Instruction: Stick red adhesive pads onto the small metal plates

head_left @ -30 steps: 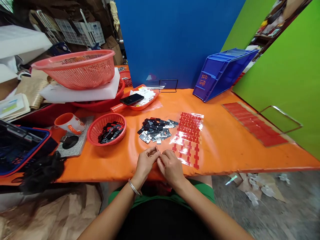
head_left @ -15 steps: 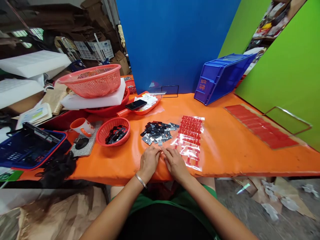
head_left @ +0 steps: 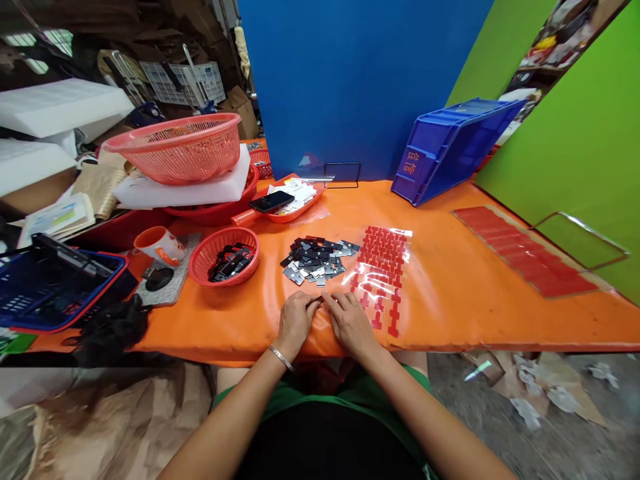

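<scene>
My left hand (head_left: pixel 296 316) and my right hand (head_left: pixel 352 321) meet at the fingertips near the table's front edge. Between them they pinch a small dark plate (head_left: pixel 320 299), mostly covered by the fingers. Just beyond lies a heap of small black and silver metal plates (head_left: pixel 313 259). To the right of the heap, a clear sheet of red stickers (head_left: pixel 383 257) lies flat, with gaps in its nearer rows. On the left stands a red basket (head_left: pixel 196 261) holding several black pieces, a little red showing among them.
Behind the heap, a phone (head_left: pixel 273 201) rests on a red dustpan (head_left: pixel 299 212) with papers. A mug (head_left: pixel 156 241) and a blue basket (head_left: pixel 107 293) stand left. A blue crate (head_left: pixel 425 157) leans at the back right, near a red sheet (head_left: pixel 525 250).
The view has shifted slightly. Both hands stay together at the same spot, and the dark plate shows a little more between the fingertips.
</scene>
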